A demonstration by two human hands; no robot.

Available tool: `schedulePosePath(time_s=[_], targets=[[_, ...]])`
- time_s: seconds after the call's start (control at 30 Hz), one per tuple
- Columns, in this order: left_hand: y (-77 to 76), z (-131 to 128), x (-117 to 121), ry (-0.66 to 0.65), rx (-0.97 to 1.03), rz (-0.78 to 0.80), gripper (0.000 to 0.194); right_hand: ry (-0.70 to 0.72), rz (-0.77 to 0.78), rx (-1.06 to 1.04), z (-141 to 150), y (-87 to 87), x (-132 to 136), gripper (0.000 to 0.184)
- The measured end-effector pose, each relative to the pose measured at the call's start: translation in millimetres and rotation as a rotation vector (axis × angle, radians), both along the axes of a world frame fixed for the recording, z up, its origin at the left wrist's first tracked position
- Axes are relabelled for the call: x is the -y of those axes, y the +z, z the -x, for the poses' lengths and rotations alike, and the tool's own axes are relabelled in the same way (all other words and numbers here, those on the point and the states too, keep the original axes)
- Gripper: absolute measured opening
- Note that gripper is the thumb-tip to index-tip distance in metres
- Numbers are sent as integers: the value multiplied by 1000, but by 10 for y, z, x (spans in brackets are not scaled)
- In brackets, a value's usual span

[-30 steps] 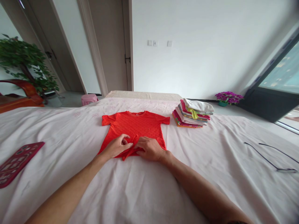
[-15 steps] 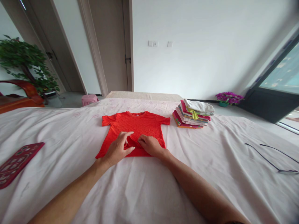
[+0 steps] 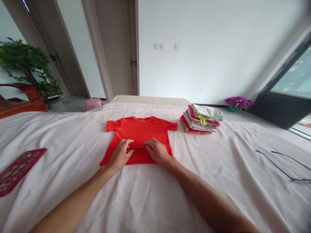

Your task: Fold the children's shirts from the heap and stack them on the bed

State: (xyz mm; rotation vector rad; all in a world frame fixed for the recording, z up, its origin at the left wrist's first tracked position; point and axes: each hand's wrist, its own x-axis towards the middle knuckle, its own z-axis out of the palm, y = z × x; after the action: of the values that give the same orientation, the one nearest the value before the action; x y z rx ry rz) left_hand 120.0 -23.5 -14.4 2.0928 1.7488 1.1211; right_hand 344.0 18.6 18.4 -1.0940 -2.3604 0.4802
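A red short-sleeved T-shirt lies spread out flat, its collar away from me and its hem towards me. On its lower left part my left hand is closed, with thumb and fingers pinching the cloth. My right hand grips the cloth on the lower right, fingers curled in. Between the two hands the fabric is raised in a small gathered ridge. Parts of the lower shirt are hidden under both hands.
A pale sheet with wrinkles covers the surface. Folded clothes are stacked to the right of the shirt. Eyeglasses lie far right, a dark red phone-like object far left. Beyond are a pink stool and purple flowers.
My left hand's fingers have closed onto the shirt and its thumb has drawn in. The right hand has opened slightly and shifted a little; the cloth between them is now gathered in a ridge.
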Motion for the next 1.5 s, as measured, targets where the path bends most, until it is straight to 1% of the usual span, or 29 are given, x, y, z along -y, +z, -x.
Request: schedulePosePath(time_s=[0.1, 0.17, 0.23, 0.33, 0.43, 0.47, 0.53, 0.6, 0.63, 0.73, 0.8, 0.87, 0.97, 1.07, 1.17, 1.23, 1.33, 1.37, 1.43, 1.5], targets=[[49, -18, 20, -13, -35, -62, 39, -35, 56, -67, 11, -52, -69, 23], [94, -43, 36, -55, -103, -134, 43, -58, 140, -94, 18, -82, -97, 28], [130, -75, 42, -90, -171, -188, 45, -49, 225, -129, 18, -101, -110, 32], [141, -117, 24, -109, -207, -206, 43, 26, 288, -179, 3, -104, -108, 32], [128, -133, 0, -129, -217, -186, 42, 151, 311, -254, -14, -85, -95, 24], [128, -131, -2, -138, -222, -176, 38, 193, 311, -283, -17, -79, -90, 20], [140, -121, 5, -155, -219, -158, 22, 256, 291, -327, -16, -70, -81, 13], [164, -101, 25, -173, -190, -148, 8, 285, 251, -347, -11, -67, -73, 10], [178, -87, 38, -190, -169, -139, 5, 292, 230, -349, -9, -66, -68, 10], [201, -18, 73, -293, -138, -77, 0, 331, 171, -287, -16, -60, -42, 15], [199, 43, 84, -363, -144, -17, 6, 381, 126, -193, -32, -52, -15, 24], [191, 102, 86, -391, -151, 39, 13, 430, 74, -96, -49, -43, 15, 33], [190, 158, 77, -373, -153, 92, 19, 470, -2, 16, -62, -34, 43, 41], [209, 168, 62, -323, -161, 90, 24, 488, -83, 92, -61, -38, 45, 45], [245, 161, 51, -258, -196, 73, 34, 513, -177, 141, -62, -41, 50, 41], [280, 165, 57, -172, -230, 98, 41, 519, -234, 162, -65, -33, 65, 35], [330, 207, 78, 20, -280, 193, 43, 522, -289, 188, -66, -7, 96, 30], [337, 232, 83, 64, -284, 243, 42, 526, -295, 196, -64, 3, 105, 29], [326, 291, 77, 79, -260, 361, 36, 532, -301, 211, -59, 20, 120, 29], [289, 345, 48, 34, -194, 456, 30, 528, -305, 231, -54, 33, 132, 29]])
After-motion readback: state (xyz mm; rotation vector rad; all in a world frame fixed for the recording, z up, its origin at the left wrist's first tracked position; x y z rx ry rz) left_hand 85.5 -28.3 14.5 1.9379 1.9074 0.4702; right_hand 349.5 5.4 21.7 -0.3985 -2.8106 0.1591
